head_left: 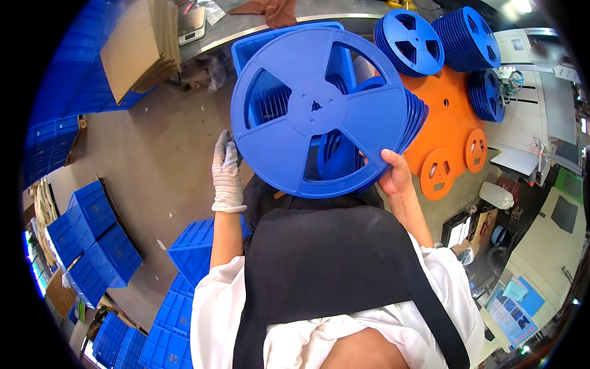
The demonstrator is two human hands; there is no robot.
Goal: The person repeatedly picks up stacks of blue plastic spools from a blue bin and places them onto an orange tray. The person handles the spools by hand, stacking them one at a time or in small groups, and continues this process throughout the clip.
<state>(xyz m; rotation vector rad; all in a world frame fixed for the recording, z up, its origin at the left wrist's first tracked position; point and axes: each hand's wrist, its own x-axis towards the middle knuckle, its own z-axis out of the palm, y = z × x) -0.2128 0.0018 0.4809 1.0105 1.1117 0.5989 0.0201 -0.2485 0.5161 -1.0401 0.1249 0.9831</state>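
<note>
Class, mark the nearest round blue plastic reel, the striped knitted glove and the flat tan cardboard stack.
Nearest round blue plastic reel point(330, 115), head view: central hub.
Striped knitted glove point(227, 183), head view: between fingers and cuff.
Flat tan cardboard stack point(132, 54), head view: broad face.

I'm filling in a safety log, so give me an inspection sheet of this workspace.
Surface: orange table, blue reel stacks on or beside it.
Job's things: large blue reel, blue crate behind it.
Clutter: brown cloth, white scale on the grey bench.
Left hand: gloved, beside the reel; contact unclear.
Right hand: bare, gripping the reel's rim.
Cables: thin blue loops at right, perhaps tubing.
Surroundings: stacked blue crates, cardboard stack to the left.
</note>
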